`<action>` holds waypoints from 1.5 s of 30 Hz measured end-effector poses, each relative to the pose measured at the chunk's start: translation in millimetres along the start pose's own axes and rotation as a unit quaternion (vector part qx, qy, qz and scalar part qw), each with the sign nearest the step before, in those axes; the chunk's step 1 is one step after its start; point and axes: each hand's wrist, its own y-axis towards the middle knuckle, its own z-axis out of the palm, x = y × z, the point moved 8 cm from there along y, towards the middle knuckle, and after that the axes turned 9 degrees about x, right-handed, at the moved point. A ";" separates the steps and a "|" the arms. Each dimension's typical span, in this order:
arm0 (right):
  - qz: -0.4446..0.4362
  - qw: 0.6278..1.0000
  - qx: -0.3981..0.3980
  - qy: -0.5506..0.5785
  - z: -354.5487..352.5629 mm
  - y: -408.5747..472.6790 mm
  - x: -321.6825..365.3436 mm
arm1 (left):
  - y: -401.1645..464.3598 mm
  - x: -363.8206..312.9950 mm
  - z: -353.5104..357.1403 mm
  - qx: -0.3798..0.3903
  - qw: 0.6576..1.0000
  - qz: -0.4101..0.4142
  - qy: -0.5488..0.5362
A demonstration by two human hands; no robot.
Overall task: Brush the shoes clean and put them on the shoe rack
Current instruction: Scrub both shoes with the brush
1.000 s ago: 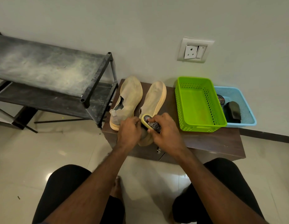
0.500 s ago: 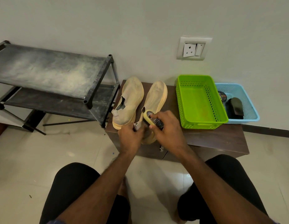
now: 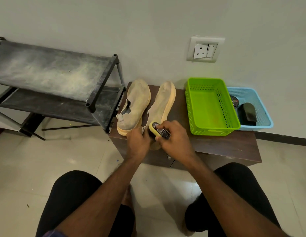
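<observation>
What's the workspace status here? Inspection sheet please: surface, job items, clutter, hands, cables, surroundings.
Surface: dark wooden cabinet top, against the wall.
Job's things: two beige shoes; left shoe lies untouched, right shoe is being brushed at its heel end with a yellow brush. Shoe rack stands left of the cabinet, both shelves dusty, no shoes on it.
Clutter: green basket; blue basket holding a polish tin and a black brush.
Grippers: left hand grips the right shoe's heel; right hand grips the yellow brush.
Cables: nothing seen.
Surroundings: wall socket, tiled floor.
</observation>
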 end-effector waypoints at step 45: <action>0.083 0.990 -0.072 -0.087 -11.4 39.2 -48.8 | -7.8 -14.3 -0.7 0.055 0.977 0.112 0.173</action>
